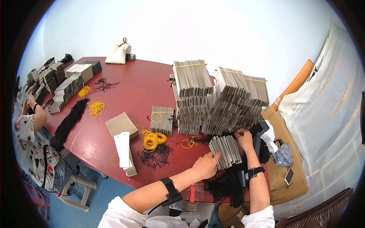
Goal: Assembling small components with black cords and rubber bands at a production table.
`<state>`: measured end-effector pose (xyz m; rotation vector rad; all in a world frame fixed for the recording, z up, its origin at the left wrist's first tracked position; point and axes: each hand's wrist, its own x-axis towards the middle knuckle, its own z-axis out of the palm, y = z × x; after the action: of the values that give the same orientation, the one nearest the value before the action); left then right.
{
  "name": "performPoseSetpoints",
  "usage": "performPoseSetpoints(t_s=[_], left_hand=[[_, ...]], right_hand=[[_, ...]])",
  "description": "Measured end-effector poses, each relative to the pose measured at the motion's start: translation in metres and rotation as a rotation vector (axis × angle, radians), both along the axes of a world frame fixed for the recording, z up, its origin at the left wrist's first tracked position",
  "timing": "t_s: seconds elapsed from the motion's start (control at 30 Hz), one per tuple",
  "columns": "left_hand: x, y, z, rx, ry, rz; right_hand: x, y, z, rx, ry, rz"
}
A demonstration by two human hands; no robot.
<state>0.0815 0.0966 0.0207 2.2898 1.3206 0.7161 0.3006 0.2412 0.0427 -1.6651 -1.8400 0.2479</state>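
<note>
A row of grey tags, standing on edge and packed together, sits near the table's front right. My left hand presses against its left side, with the index finger on the edges. At the row's far right corner is my right hand, its fingers curled together; what they pinch is too small to make out. A heap of black cords lies below the row and hangs over the table's front edge. Just left of the row, a loose yellow rubber band rests on the table.
Tall stacks of banded grey tags rise behind my hands. On the red table lie a yellow rubber band pile, a small tag bundle and white tags. Another person works at the far left. A phone lies on cardboard at right.
</note>
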Motion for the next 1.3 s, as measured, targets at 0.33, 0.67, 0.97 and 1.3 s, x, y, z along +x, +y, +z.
performPoseSetpoints(t_s=[0.33,0.67,0.97,1.3], left_hand=[[0.003,0.0,-0.006,0.027,-0.061,0.031],[0.001,0.0,-0.006,0.019,-0.089,-0.013],[0.0,0.005,-0.007,-0.074,-0.181,-0.043],[0.003,0.002,0.003,-0.142,-0.144,-0.017]], right_hand=[[-0.028,0.001,0.019,-0.084,0.307,0.125],[-0.013,-0.01,0.019,-0.091,0.496,0.456],[0.015,-0.045,0.031,-0.248,-0.15,0.128],[0.019,-0.032,0.002,-0.376,-0.284,-0.013]])
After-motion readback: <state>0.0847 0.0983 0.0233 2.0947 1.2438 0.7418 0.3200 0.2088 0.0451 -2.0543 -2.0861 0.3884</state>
